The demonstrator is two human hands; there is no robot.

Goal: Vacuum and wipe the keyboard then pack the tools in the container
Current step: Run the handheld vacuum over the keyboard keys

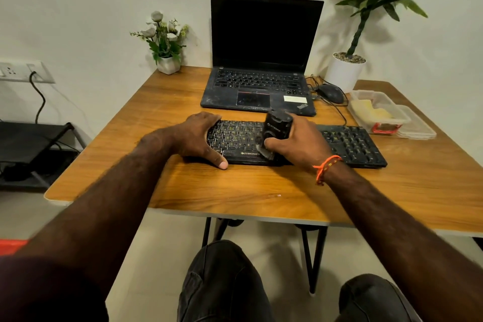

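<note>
**Mini vacuum on the keyboard, mid-clean**

Black Zebronics keyboard (298, 142) sits across the middle of the tabletop (235, 191), just in front of the open laptop (261, 60). Left hand (198, 138) clamps its left end, fingers curled over the far edge, thumb pressed along the near edge. Right hand (300, 144) is wrapped around a small black handheld vacuum (277, 125), standing upright on the keys about mid-board, nozzle down by the logo strip.

Clear plastic container (379, 112) is over by the right edge with a yellow cloth (371, 111) inside, its lid (418, 127) lying just beside it. Wired mouse (331, 93) sits right of the laptop, white flower pot (168, 64) at the far-left corner.
</note>
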